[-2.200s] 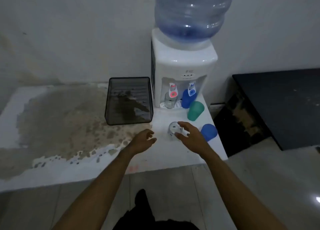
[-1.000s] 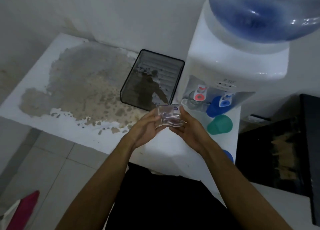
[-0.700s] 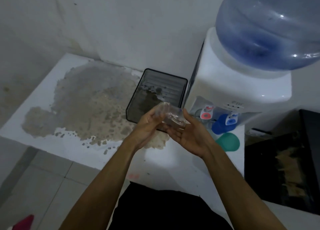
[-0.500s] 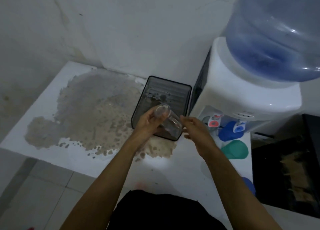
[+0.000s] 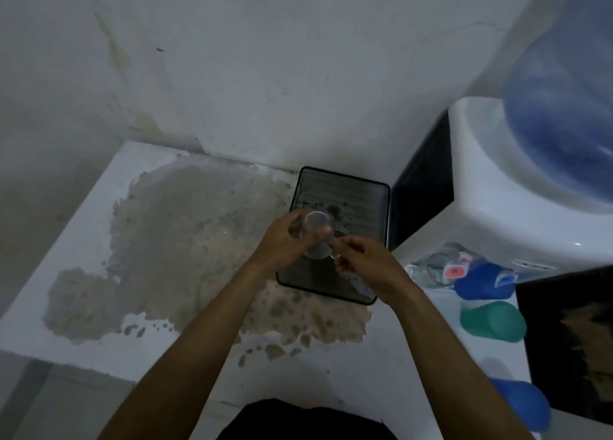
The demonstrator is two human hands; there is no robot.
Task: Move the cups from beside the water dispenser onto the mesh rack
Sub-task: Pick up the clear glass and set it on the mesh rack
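The left hand point(image 5: 282, 244) grips a clear plastic cup point(image 5: 316, 234) inverted above the black mesh rack point(image 5: 345, 187), the right hand point(image 5: 365, 264) half-curled and apparently empty just beside it; lowering it base-up onto the mesh seems next.

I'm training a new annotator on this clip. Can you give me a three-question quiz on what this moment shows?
1. True or false: the clear cup is held above the mesh rack.
2. Which hand grips the clear cup: A) left hand, B) right hand, C) neither?
3. Fill in: the cup lying on its side nearest the blue cup under the water dispenser taps is coloured ____ .

Key: 1 true. 2 A: the left hand's fingers wrap the cup, while the right hand sits beside it and its contact is unclear. 3 green.
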